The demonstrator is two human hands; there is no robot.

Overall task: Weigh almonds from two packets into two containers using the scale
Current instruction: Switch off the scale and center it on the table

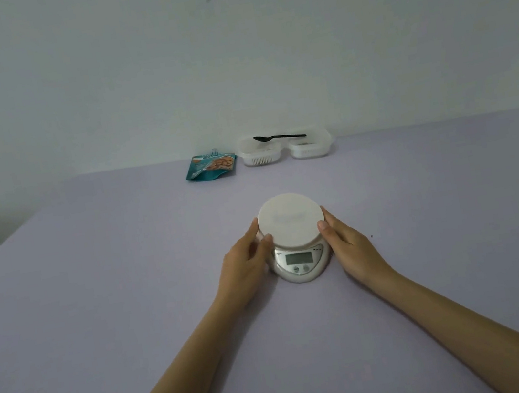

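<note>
Scale sat mid-table, left hand and right hand cupping its base from both sides. Looked light, rigid plastic, probably slidey; grabbing base beats touching platter. Behind scale: one almond packet visible (second not spotted), two containers, one black spoon lying across them.

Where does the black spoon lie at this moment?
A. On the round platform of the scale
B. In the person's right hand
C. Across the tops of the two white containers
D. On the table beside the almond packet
C: the black spoon rests across the rims of the two white containers at the far edge of the table, while both hands hold the sides of the scale.
</note>
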